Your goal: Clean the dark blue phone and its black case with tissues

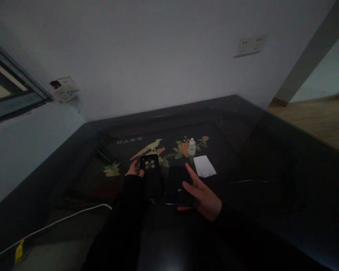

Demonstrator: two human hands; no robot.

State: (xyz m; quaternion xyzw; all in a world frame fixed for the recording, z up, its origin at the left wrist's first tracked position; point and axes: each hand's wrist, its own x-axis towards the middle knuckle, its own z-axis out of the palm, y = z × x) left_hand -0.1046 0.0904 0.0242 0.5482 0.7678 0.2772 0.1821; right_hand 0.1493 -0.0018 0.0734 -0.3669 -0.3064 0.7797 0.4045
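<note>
A black phone case (153, 182) with a round-holed camera cutout lies on the dark table. My left hand (134, 170) rests at its left edge, fingers apart, thumb touching or close to its side. Just right of the case lies a dark phone (177, 186), its surface glossy with a small light spot. Over the phone's right side is my right hand (205, 197), fingers spread; one fingertip lies by the lower edge. Whether that hand touches the phone is hard to tell in the dim light. Beyond it are white paper sheets (204, 166) and a small clear bottle (191, 147) with a white top.
The black table (231, 124) bears a bird-and-flower picture (149, 148) and stands against a pale wall. A white cable (70, 215) with a yellow tag (19, 251) runs at lower left. Wall sockets (250, 44) are on the right, with more sockets (64, 89) near the window.
</note>
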